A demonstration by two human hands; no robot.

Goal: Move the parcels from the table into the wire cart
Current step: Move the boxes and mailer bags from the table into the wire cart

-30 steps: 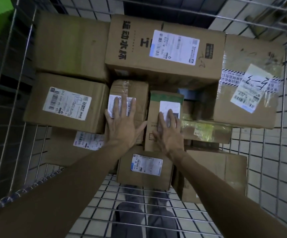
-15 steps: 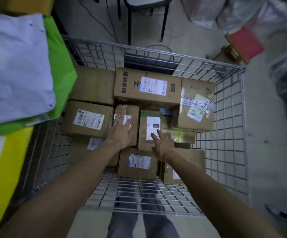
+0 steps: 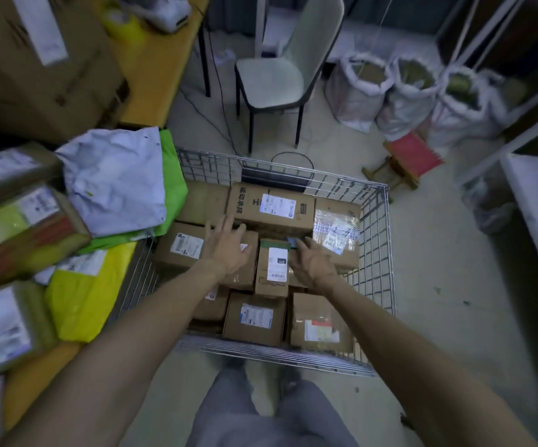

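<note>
The storeroom has a pale floor (image 3: 438, 285), and the wire cart (image 3: 277, 353) stands on it right in front of my legs, its left side against the table (image 3: 35, 372).

Along the cart's near edge two cardboard boxes sit side by side, the labelled box (image 3: 254, 317) to the left. Above the middle of the load hover both my hands, holding nothing. My left hand (image 3: 229, 250) has its fingers spread wide over a plain brown box (image 3: 245, 279). My right hand (image 3: 313, 262) is loosely open just right of the green-taped box (image 3: 274, 269), which stands between my two hands. Whether my fingertips touch cardboard I cannot tell. At the far edge lies the long printed box (image 3: 271, 204).

The parcels left to move are on the table, well to the left of both hands. The yellow mailer (image 3: 84, 301) is nearest, then the grey-white mailer (image 3: 116, 182) lies on the green mailer (image 3: 174, 188), which droops over the cart's far left corner. There are blurred boxes further left.

I judge this load settled, so the next reach goes left. I would take the stiff boxes first, with both hands under the ends, and lay them flat on the top layer. The soft mailers can fill the gaps afterwards. The green one could snag on the wire rim, so I would lift it clear rather than drag it.
</note>
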